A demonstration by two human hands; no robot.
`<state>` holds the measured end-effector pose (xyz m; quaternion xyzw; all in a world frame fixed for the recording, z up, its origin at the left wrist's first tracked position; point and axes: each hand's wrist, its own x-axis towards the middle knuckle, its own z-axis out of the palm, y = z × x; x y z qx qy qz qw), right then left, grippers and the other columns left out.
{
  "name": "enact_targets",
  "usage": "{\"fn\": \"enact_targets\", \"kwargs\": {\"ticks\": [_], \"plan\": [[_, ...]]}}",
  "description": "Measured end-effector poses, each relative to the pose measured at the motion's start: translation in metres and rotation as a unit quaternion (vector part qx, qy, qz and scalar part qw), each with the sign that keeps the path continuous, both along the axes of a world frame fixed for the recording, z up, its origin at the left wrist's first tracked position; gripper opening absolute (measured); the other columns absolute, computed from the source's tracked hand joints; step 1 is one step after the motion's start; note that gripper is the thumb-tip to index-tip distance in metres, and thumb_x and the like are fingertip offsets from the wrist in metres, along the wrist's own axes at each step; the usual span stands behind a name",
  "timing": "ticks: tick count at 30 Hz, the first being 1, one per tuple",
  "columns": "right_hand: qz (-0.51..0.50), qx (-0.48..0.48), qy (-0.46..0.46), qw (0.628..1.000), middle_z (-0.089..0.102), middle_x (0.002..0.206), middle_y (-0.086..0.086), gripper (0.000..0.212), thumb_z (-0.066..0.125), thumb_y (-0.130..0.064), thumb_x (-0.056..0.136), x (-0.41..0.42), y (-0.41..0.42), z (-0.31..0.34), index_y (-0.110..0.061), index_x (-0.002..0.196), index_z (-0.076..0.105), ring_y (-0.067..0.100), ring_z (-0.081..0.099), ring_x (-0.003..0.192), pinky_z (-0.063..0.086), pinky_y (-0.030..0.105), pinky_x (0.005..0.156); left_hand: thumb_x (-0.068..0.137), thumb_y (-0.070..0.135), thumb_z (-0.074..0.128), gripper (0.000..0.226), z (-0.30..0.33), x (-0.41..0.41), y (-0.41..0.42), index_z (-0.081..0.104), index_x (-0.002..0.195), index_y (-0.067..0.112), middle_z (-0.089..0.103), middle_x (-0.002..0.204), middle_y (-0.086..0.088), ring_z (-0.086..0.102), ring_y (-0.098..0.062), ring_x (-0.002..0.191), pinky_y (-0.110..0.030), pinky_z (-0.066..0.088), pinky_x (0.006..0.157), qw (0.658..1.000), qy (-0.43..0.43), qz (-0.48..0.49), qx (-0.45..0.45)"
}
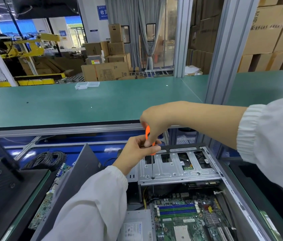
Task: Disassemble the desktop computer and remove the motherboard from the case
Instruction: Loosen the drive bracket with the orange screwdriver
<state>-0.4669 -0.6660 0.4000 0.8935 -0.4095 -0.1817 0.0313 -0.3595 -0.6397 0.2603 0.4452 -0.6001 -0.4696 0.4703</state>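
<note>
Both hands curled round an orange-handled screwdriver (149,136): right hand (154,122) atop the handle, left hand (138,150) pinching lower. Tip on the drive cage (177,168) inside the open computer case (227,186); motherboard (187,218) seated nearer, power supply (137,226) left.

The open computer case (212,164) lies on its side, and its silver drive cage (177,166) spans the far end. Below the cage sits the green motherboard (187,218) with blue and green memory slots

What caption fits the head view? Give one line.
Both hands, right and left, hold an orange screwdriver upright on the drive cage above the motherboard.
</note>
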Motion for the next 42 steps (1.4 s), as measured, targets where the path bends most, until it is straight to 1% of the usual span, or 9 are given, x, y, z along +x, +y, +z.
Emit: {"fn": "enact_targets", "kwargs": {"ticks": [3,8,13,16,21,25,31,35,42], "plan": [[-0.006,-0.080,0.011,0.997,0.054,0.074,-0.001,0.046,0.046,-0.052,0.093,0.000,0.002,-0.006,-0.012,0.076,0.056,0.022,0.052,0.069,0.032,0.026,0.048,0.081,0.007,0.074,0.025,0.000,0.000,-0.001,0.069,0.103,0.017,0.073,0.090,0.005,0.067,-0.006,0.085,-0.015,0.051,0.071,1.000,0.007,0.001,0.002],[0.011,0.022,0.009,1.000,0.066,0.097,0.010,0.038,0.064,-0.042,0.084,0.003,-0.002,0.002,-0.010,0.105,0.062,0.027,0.058,0.080,0.040,0.027,0.063,0.081,0.009,0.074,0.016,-0.002,0.002,-0.001,0.072,0.096,0.012,0.072,0.080,0.007,0.064,-0.001,0.073,-0.009,0.047,0.063,1.000,-0.002,0.007,-0.003],[-0.013,-0.066,0.011,0.998,0.055,0.070,0.000,0.057,0.035,-0.059,0.094,0.004,0.003,-0.005,-0.010,0.083,0.062,0.015,0.046,0.058,0.028,0.028,0.048,0.081,0.011,0.075,0.014,-0.003,0.005,-0.002,0.073,0.091,0.021,0.073,0.089,0.006,0.065,-0.008,0.083,-0.016,0.050,0.070,1.000,-0.006,0.005,-0.009],[0.011,-0.031,0.035,0.999,0.060,0.079,0.002,0.029,0.053,-0.036,0.094,0.007,0.002,0.001,-0.009,0.093,0.061,0.020,0.052,0.069,0.035,0.025,0.052,0.080,0.012,0.076,0.012,-0.004,0.005,-0.002,0.074,0.089,0.019,0.073,0.086,0.006,0.065,-0.008,0.081,-0.014,0.050,0.071,1.000,-0.009,0.003,-0.004],[0.003,-0.059,0.046,0.997,0.058,0.078,0.003,0.055,0.043,-0.062,0.090,0.011,0.006,0.002,-0.010,0.084,0.060,0.017,0.050,0.061,0.033,0.026,0.050,0.080,0.005,0.074,0.026,-0.003,0.005,0.000,0.067,0.099,0.022,0.073,0.092,0.002,0.066,-0.011,0.086,-0.018,0.053,0.073,1.000,0.011,-0.002,-0.021],[0.004,-0.059,0.090,0.994,0.053,0.076,0.000,0.028,0.053,-0.036,0.094,0.015,0.007,0.000,-0.013,0.082,0.059,0.015,0.046,0.060,0.033,0.022,0.050,0.080,0.011,0.075,0.014,-0.004,0.006,-0.001,0.074,0.090,0.021,0.073,0.092,0.000,0.063,-0.017,0.087,-0.020,0.054,0.078,1.000,-0.011,0.008,-0.005],[-0.005,-0.091,0.063,0.994,0.047,0.071,0.000,0.039,0.044,-0.045,0.096,0.012,0.010,-0.001,-0.013,0.074,0.052,0.015,0.042,0.057,0.032,0.025,0.048,0.081,0.009,0.074,0.022,-0.004,0.005,-0.002,0.070,0.095,0.026,0.073,0.093,0.003,0.065,-0.011,0.085,-0.018,0.050,0.074,1.000,-0.006,0.000,-0.010],[0.010,-0.048,0.064,0.997,0.054,0.088,0.001,0.029,0.056,-0.039,0.092,0.012,0.009,0.002,-0.012,0.103,0.062,0.019,0.050,0.075,0.034,0.024,0.051,0.081,0.015,0.075,0.014,-0.007,0.005,-0.005,0.073,0.095,0.018,0.074,0.094,0.004,0.066,-0.015,0.090,-0.026,0.052,0.085,1.000,-0.028,0.008,0.003],[-0.002,-0.057,0.050,0.997,0.052,0.076,0.002,0.029,0.058,-0.037,0.092,0.010,0.009,-0.001,-0.010,0.082,0.056,0.017,0.047,0.062,0.032,0.024,0.048,0.081,0.017,0.075,0.014,-0.013,0.007,-0.003,0.073,0.095,0.018,0.073,0.093,0.002,0.064,-0.007,0.082,-0.012,0.048,0.072,0.999,-0.039,0.001,0.014]]}}
